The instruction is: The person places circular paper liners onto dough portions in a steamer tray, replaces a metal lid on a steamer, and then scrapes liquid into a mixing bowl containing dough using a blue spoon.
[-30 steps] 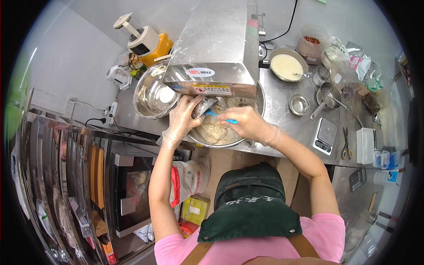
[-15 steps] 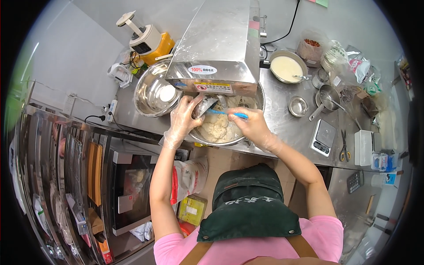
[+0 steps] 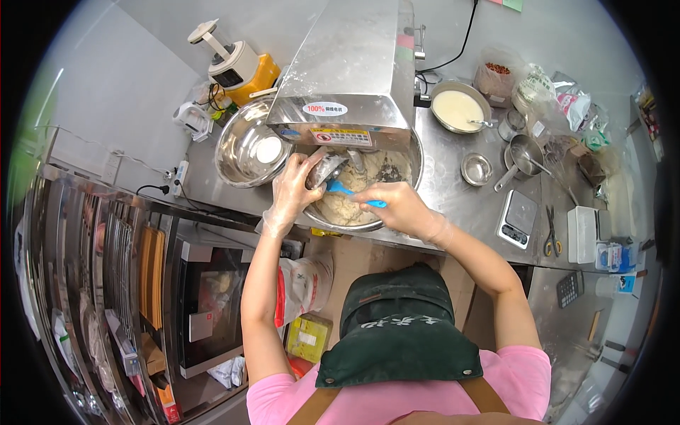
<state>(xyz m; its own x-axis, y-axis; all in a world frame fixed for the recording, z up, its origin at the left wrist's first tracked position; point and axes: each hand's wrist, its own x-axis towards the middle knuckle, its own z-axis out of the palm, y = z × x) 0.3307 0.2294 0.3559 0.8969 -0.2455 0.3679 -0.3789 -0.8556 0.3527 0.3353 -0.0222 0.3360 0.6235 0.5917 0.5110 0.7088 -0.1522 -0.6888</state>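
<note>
My left hand (image 3: 292,185), in a clear plastic glove, grips a small metal bowl (image 3: 326,168) tilted over the mixer's big steel bowl (image 3: 418,164). In my gloved right hand (image 3: 398,207) is a blue spatula (image 3: 340,187), its head at the mouth of the small bowl. Pale, lumpy dough (image 3: 341,210) lies in the big bowl beneath both hands. Above it stands the steel dough mixer (image 3: 340,78), its metal hook (image 3: 356,161) reaching down into the dough. What the small bowl contains is mostly hidden.
Left of the mixer sits a large empty steel bowl (image 3: 244,152). To the right are a bowl of pale liquid (image 3: 459,108), a small steel bowl (image 3: 477,170), a saucepan (image 3: 524,154), a scale (image 3: 519,216) and scissors (image 3: 552,234). Racks (image 3: 120,241) stand at lower left.
The spatula has turned and shifted, its handle end now lower and its blue head more visible by the small bowl. My right hand has moved slightly left and down; the left barely moved.
</note>
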